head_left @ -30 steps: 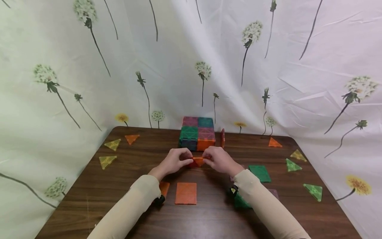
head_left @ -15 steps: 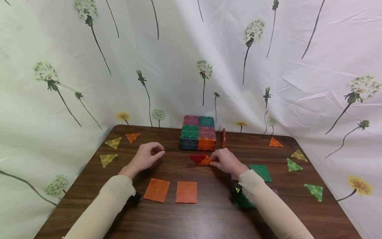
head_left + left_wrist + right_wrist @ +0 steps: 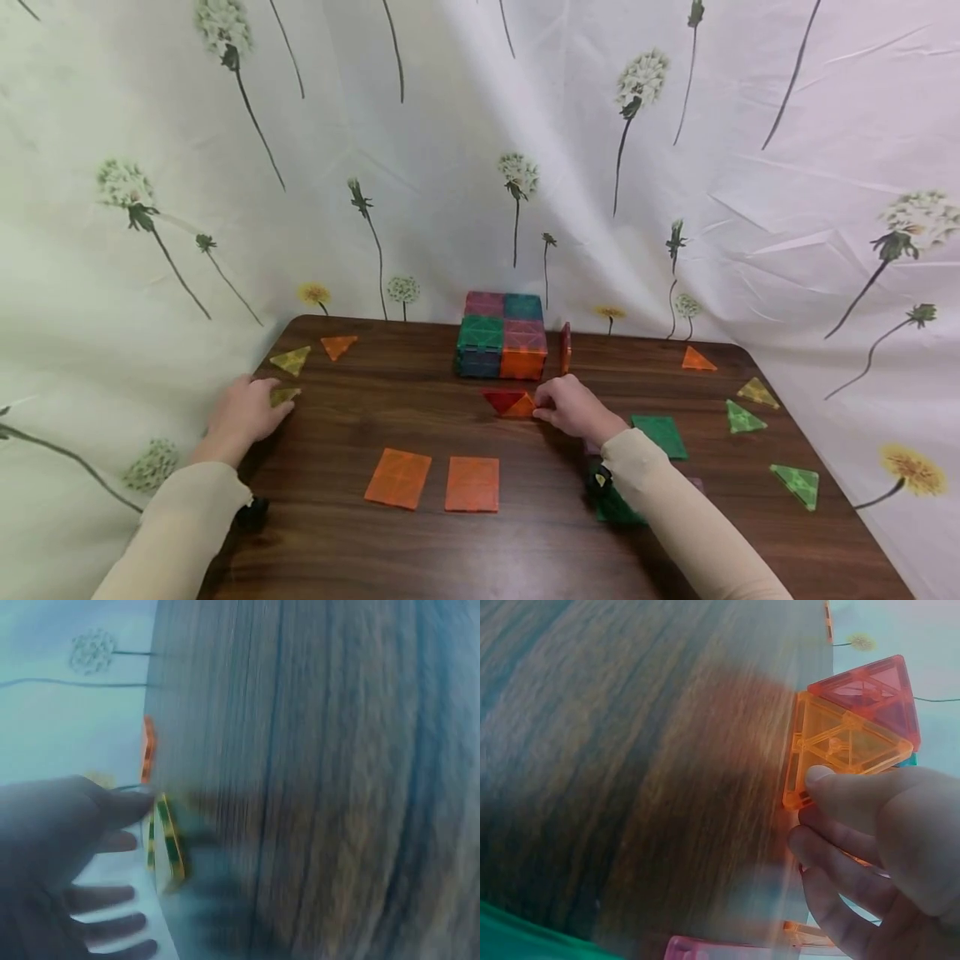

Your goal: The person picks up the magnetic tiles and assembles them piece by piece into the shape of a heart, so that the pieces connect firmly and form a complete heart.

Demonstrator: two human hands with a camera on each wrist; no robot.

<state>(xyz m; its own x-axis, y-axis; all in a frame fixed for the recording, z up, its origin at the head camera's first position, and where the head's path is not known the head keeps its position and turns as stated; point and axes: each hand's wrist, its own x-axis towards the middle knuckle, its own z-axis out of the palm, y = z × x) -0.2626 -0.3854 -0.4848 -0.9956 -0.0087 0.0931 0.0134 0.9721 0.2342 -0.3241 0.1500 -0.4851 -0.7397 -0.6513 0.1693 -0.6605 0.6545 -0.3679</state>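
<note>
Fingers [image 3: 836,862] of our right hand [image 3: 576,406] pinch an orange triangle [image 3: 847,735], edge to edge with a red triangle [image 3: 877,690] before the tile block [image 3: 501,335]. Our left hand [image 3: 243,412], fingers spread, is at a yellow triangle [image 3: 286,395] on the table's [image 3: 337,550] left; we cannot tell whether they touch.

My left arm [image 3: 176,517] extended out to my left; left hand [image 3: 243,408] with fingers [image 3: 112,928] apart, several nearly straight. My right arm [image 3: 690,517] angled forward and inward; right hand [image 3: 573,406] pinching, thumb [image 3: 851,796] opposed to curled fingers.
</note>
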